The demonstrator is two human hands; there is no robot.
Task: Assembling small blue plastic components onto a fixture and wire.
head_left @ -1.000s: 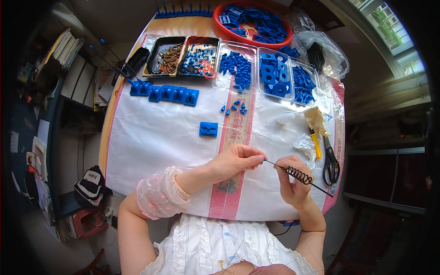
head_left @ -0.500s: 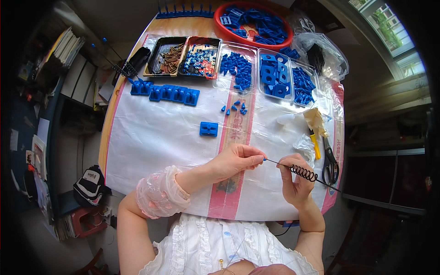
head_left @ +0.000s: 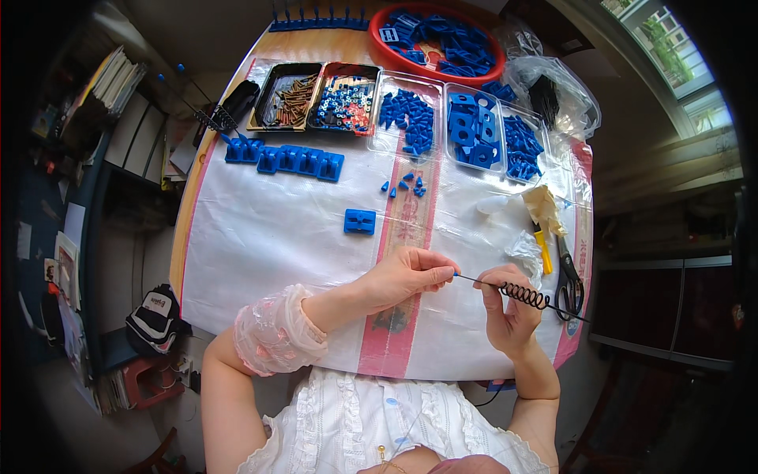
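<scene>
while the right hand (head_left: 509,312) stays closed around the black coiled spring (head_left: 523,295), the left hand (head_left: 407,276) keeps pinching the thin rod's (head_left: 477,280) tip; neither has shifted noticeably.

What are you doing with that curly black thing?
A person sits at a table covered in white plastic. The right hand holds a thin rod with a black spring on it, and the left hand pinches the rod's tip. Trays of blue plastic pieces sit farther back, and scissors lie to the right.
</scene>
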